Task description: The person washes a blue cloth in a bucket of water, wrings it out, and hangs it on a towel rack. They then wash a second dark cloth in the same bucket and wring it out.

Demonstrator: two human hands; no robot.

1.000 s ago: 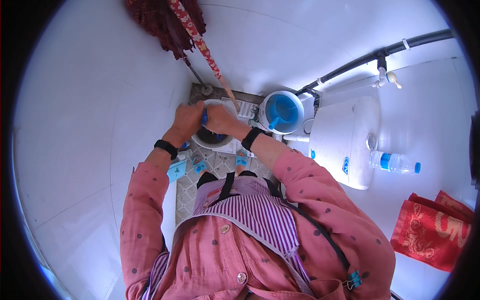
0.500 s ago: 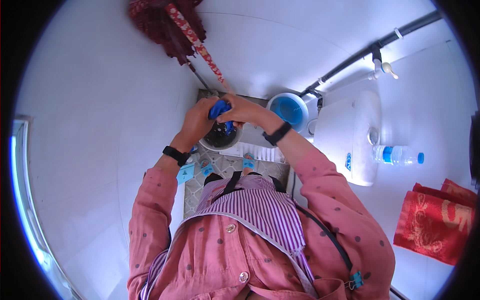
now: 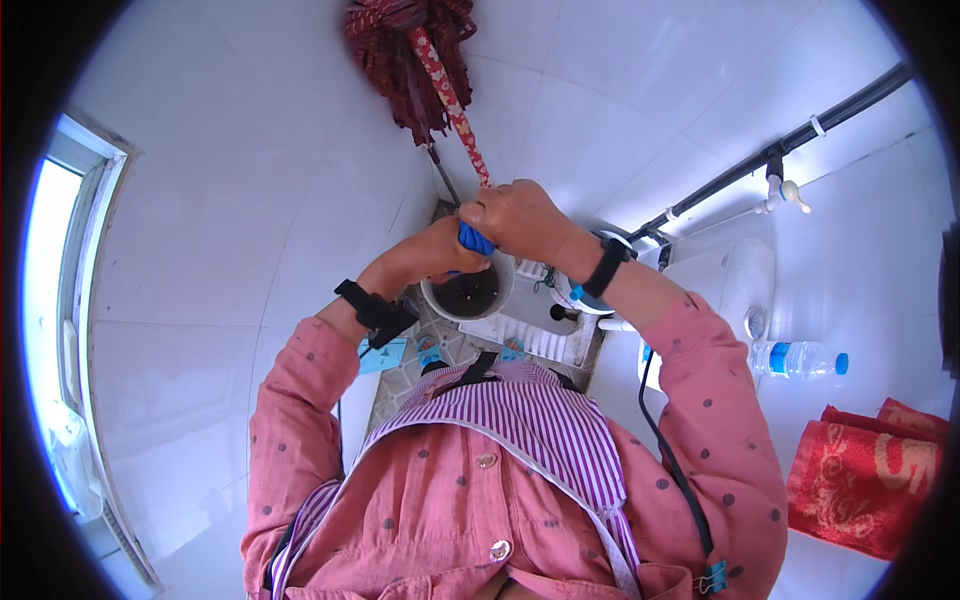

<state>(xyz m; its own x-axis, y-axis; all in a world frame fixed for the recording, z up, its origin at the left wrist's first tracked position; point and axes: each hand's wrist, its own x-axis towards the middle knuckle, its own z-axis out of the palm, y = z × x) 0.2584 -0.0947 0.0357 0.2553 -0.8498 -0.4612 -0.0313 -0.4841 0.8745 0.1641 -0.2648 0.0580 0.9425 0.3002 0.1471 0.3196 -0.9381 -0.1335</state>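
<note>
While standing between glossy white walls [image 3: 220, 220] above a patterned tile floor [image 3: 395, 385], has one window [image 3: 60, 225] at left, one white tank [image 3: 725, 270] at right. Counted around: one squat pan [image 3: 530, 335], one dark red mop [image 3: 410, 75], one bucket [image 3: 508, 290] of dark water [image 3: 467, 295], two blue slippers [image 3: 512, 347], one clear bottle [image 3: 805, 360]. Grips one blue cloth [image 3: 476, 240] above the bucket, between left hand [image 3: 440, 250] and right hand [image 3: 520, 220], left fingers curled tight round it, right ones bunched into a fist against it, right fingertips hidden, cannot tell how pressed.

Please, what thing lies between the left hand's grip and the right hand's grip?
A bunched blue cloth lies between the left hand's grip and the right hand's grip, showing in the head view.
</note>
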